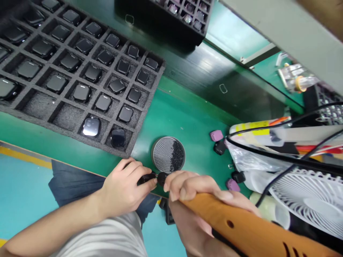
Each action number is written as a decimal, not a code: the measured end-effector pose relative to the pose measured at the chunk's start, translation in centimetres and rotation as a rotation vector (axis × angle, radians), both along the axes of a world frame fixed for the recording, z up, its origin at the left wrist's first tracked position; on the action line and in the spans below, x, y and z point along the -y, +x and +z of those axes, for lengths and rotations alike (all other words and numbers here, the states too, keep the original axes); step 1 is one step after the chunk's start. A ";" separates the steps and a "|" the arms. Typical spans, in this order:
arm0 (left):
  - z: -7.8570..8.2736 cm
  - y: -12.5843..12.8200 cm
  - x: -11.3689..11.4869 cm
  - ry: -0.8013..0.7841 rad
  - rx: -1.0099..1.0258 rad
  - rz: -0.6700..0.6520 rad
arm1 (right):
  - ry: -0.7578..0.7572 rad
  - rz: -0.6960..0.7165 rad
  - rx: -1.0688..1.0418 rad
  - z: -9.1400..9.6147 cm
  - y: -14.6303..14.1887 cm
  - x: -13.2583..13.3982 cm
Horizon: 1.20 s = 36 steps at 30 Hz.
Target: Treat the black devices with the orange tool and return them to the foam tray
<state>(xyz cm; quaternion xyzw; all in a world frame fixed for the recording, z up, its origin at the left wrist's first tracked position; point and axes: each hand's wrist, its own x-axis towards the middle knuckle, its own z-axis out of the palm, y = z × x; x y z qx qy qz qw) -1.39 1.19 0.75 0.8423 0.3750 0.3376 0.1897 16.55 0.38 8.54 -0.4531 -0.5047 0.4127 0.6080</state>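
Orange electric screwdriver [249, 225] above green bench mat [182, 114], blue floor [24, 189] beyond.

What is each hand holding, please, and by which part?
The left hand pinches a small black part by its end; the right hand grips an orange screwdriver by its barrel.

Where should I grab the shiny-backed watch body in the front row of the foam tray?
Pinch the watch body by two opposite side edges, coming straight down from above. It lies back-up in its foam pocket, and the dark gap around it seems to leave room, so you can avoid touching the shiny back.
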 end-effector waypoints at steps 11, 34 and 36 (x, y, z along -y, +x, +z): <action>-0.3 -0.6 0.2 -0.003 -0.073 -0.102 | 0.142 -0.154 -0.154 -1.2 1.4 -3.1; -0.2 -0.3 0.2 0.029 -0.047 -0.013 | 0.113 -0.139 -0.050 0.9 0.4 -0.9; -0.2 -0.3 0.1 0.029 -0.047 -0.010 | 0.141 -0.137 -0.041 1.0 -0.1 -0.4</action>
